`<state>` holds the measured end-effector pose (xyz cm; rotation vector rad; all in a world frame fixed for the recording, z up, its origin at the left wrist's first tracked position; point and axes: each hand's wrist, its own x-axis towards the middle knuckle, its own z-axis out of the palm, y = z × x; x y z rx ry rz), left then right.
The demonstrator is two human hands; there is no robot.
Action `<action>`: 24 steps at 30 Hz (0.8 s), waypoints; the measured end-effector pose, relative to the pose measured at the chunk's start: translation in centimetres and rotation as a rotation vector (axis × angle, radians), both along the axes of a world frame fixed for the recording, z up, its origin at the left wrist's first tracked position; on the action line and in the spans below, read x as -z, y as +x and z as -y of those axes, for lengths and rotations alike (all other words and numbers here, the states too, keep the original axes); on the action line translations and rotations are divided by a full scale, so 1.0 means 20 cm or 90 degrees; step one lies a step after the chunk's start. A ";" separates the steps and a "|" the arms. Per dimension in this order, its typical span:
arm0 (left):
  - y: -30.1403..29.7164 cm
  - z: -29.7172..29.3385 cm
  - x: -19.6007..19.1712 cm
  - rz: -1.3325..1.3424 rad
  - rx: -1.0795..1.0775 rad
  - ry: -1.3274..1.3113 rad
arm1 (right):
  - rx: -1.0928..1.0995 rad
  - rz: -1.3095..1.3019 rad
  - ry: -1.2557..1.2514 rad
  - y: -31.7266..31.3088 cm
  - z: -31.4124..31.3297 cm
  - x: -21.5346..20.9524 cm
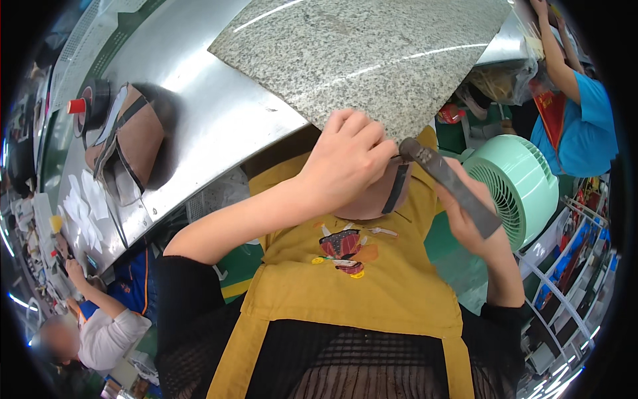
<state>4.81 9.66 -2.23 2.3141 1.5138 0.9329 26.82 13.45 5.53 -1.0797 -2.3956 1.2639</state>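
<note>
My left hand (349, 159) is closed over a brown shoe upper piece (369, 203) with a black strip, held near the near corner of a speckled stone slab (372, 60). Its fingers cover part of the piece, which lies over my mustard apron (359, 286). In my right hand (468, 206) is a dark metal hammer (452, 186). The hammer's small round face points toward my left fingertips and its broad flared end lies over my wrist. The hammer's handle is hidden by my hand.
Brown shoe uppers (139, 143) lie on the metal table (219, 123) at left, beside a black pot with a red cap (93, 106) and white paper pieces (85, 203). A mint-green fan (515, 189) stands close to my right arm. Co-workers sit at left and far right.
</note>
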 end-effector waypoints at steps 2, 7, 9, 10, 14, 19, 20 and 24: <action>-0.03 0.01 -0.02 0.049 0.009 -0.034 | -0.030 0.017 0.029 0.00 0.00 0.00; -0.05 0.04 0.00 -0.045 0.030 0.052 | -0.038 -0.012 -0.006 0.00 -0.03 -0.03; -0.04 0.06 0.00 -0.084 0.034 0.109 | -0.057 0.001 0.018 0.00 -0.03 -0.02; -0.03 0.06 0.00 -0.091 0.038 0.124 | -0.069 0.023 0.025 -0.01 -0.03 -0.03; -0.04 0.05 0.00 -0.092 0.065 0.142 | -0.110 0.121 -0.128 -0.04 -0.08 -0.12; -0.04 0.05 0.01 -0.110 0.067 0.166 | -0.093 -0.017 -0.009 -0.04 -0.07 -0.08; -0.04 0.04 0.01 -0.119 0.063 0.178 | -0.112 0.032 -0.013 -0.06 -0.07 -0.08; -0.05 0.05 0.00 -0.022 0.013 0.012 | -0.120 0.132 -0.019 -0.09 -0.06 -0.09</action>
